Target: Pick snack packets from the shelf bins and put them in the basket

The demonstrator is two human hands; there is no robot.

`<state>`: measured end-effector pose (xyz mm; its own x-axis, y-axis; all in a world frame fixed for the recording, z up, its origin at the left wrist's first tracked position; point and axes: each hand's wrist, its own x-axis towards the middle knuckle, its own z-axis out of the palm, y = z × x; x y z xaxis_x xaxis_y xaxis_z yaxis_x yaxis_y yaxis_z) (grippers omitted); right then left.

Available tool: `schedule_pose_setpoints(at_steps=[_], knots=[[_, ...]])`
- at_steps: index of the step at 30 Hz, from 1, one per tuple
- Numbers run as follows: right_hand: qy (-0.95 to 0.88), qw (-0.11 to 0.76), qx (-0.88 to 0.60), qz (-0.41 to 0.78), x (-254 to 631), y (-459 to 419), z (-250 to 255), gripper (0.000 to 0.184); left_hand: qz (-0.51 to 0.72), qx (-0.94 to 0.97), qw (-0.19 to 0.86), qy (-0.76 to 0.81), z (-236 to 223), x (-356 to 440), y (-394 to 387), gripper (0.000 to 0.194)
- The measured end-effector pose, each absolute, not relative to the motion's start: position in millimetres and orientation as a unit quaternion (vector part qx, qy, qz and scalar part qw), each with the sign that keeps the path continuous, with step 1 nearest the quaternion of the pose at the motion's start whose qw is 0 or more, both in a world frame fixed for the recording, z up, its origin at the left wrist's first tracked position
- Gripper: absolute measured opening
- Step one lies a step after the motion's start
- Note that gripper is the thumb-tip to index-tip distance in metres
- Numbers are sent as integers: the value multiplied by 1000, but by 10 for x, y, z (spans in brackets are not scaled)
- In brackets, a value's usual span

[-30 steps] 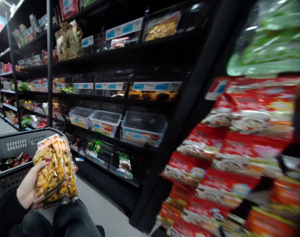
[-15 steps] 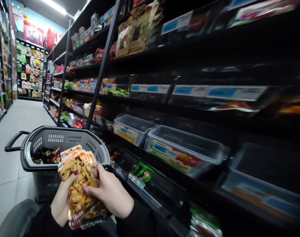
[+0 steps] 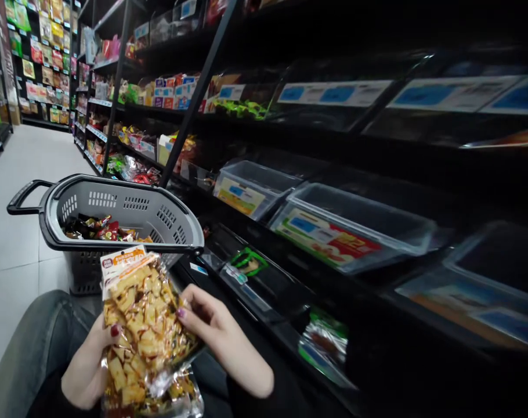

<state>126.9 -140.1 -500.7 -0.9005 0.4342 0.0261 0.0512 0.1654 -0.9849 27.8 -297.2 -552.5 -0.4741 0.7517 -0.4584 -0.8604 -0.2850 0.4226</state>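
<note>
Several clear snack packets (image 3: 148, 325) with white and orange tops overlap above my lap, showing pale brown pieces inside. My left hand (image 3: 90, 360) is closed round their left side, thumb lying on the front. At the right edge, my right hand (image 3: 220, 334) pinches the upper packet between thumb and fingers. Just beyond the packets stands a grey shopping basket (image 3: 190, 232) with a black rim. Inside it lie small dark and red wrapped packets (image 3: 98, 227).
Black shelving runs along my right, holding a clear plastic bin (image 3: 355, 220) with labels. A green and silver packet (image 3: 325, 342) sits low on the shelf. The grey tiled aisle floor (image 3: 33, 157) stretches away on the left.
My view has tipped downward. The packets, bunched together before, now lie staggered, one higher than the rest, and my right hand has shifted rightward along the upper one.
</note>
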Motion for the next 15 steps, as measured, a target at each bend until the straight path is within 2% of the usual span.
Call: schedule_pose_setpoints(at_steps=[4, 7, 9, 11, 13, 15], knots=[[-679, 231, -179, 674, 1307, -1292, -5129, 26, 772, -134, 529, 326, -5555, 284, -2870, 87], [-686, 344, -194, 611, 1387, -1223, -5079, 23, 765, -167, 536, 316, -5592, 271, -2855, 81], [-724, 459, -209, 470, 1474, -1206, -4992, 17, 759, -191, 544, 303, -5651, 228, -2891, 78], [-780, 533, -207, 255, 1552, -1231, -4904, 11, 751, -184, 568, 281, -5748, 160, -2949, 75], [-844, 504, -171, 60, 1582, -1305, -4852, 10, 741, -127, 611, 247, -5869, 91, -3016, 67], [-902, 409, -131, -40, 1548, -1420, -4850, 11, 742, -71, 627, 224, -5978, 46, -3080, 52]])
